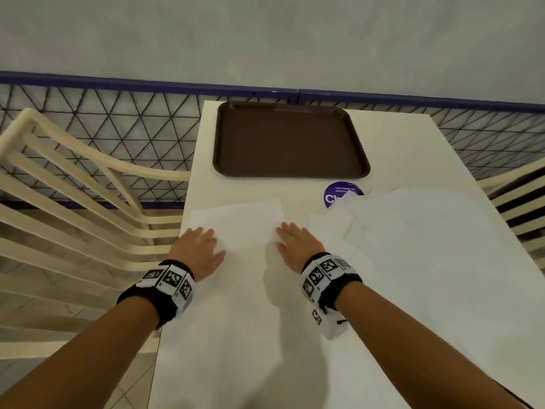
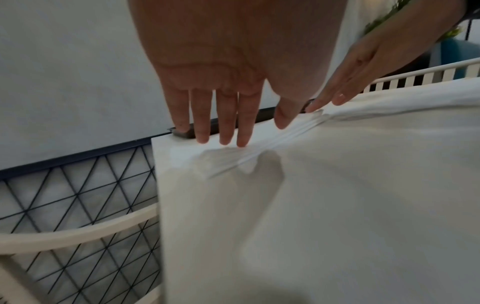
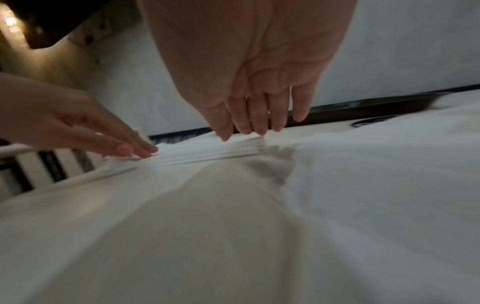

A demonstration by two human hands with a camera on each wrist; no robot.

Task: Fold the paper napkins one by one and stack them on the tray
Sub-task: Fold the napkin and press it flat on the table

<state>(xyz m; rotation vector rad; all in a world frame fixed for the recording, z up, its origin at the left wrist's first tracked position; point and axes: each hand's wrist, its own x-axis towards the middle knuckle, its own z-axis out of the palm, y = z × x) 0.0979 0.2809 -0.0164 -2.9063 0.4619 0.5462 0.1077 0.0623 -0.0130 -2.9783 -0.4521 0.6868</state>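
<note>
Flanking napkin (image 1: 239, 222): loose napkins (image 1: 413, 225) right (covering sticker (image 1: 339, 193)), tray (image 1: 290, 140) beyond.

Dim, soft indoor light; hand shadows fall toward the near edge of the white rectangular table (image 1: 265, 335). Wrist views blur and bend at their edges.
</note>
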